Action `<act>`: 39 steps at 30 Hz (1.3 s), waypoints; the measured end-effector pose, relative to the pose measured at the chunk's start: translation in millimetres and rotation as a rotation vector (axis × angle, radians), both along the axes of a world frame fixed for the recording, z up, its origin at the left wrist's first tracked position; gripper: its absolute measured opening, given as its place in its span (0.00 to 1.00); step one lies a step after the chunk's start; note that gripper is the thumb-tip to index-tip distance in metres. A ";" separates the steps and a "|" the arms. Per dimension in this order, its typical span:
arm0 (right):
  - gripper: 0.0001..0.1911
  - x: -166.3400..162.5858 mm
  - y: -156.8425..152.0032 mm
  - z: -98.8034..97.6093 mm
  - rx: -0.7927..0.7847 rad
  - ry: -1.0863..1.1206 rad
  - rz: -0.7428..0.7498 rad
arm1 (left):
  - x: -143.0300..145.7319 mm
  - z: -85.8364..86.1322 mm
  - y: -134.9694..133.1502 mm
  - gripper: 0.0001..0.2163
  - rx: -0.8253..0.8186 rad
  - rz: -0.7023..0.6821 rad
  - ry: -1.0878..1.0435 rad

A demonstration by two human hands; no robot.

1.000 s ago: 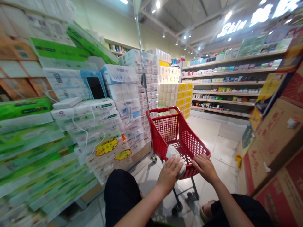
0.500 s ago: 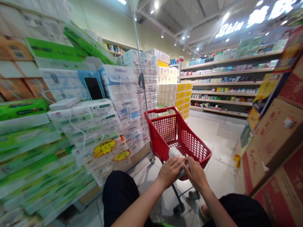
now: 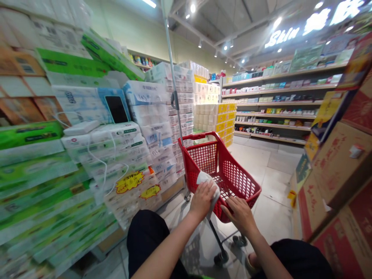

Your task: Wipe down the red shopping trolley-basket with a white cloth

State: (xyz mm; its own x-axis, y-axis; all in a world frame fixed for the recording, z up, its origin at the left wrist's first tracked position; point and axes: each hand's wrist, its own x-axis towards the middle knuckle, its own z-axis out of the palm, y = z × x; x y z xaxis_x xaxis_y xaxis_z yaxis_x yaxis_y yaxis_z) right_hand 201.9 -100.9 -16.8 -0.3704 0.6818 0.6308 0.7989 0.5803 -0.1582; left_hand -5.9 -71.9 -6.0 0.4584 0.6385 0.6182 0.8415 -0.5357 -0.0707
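A red plastic shopping cart (image 3: 241, 180) stands in front of me, its near rim toward my knees. My left hand (image 3: 203, 199) is closed over a white cloth or wipe (image 3: 205, 177) and presses it on the cart's near left corner. Part of the cloth hangs down below the hand. On the near rim, to the right, rests my right hand (image 3: 238, 212), its fingers spread over the edge with nothing in them. A metal pole (image 3: 172, 58) rises at the cart's far left corner.
Stacked tissue packs (image 3: 157, 135) line the left side, with a phone (image 3: 116, 108) and a white power bank (image 3: 81, 128) with cables on them. Cardboard boxes (image 3: 340, 162) are piled at the right. Stocked shelves (image 3: 273, 104) stand beyond the tiled floor (image 3: 269, 174).
My hands were together at the middle of the near rim and are now apart. My left hand has moved left with the cloth to the corner.
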 end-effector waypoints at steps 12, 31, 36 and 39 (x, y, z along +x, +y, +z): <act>0.08 10.3 -0.8 6.2 0.017 -0.021 0.013 | 0.4 11.2 10.3 0.20 -0.063 -0.152 0.053; 0.12 13.3 0.2 -2.6 0.033 0.030 0.041 | 29.4 -9.3 -24.8 0.20 -0.010 -0.189 0.010; 0.09 14.2 0.5 0.0 0.021 0.021 0.029 | 19.2 9.1 5.6 0.18 -0.077 -0.264 0.048; 0.11 12.5 1.0 2.0 0.008 0.010 0.011 | -3.1 22.4 34.6 0.16 -0.102 -0.137 0.014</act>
State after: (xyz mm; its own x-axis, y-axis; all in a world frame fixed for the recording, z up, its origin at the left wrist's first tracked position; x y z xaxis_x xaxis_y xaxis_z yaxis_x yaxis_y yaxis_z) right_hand 214.4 -99.9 -14.8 -0.3717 0.6727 0.6398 0.7906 0.5906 -0.1617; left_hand -9.0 -37.3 16.4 0.5537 0.6285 0.5463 0.7592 -0.6505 -0.0211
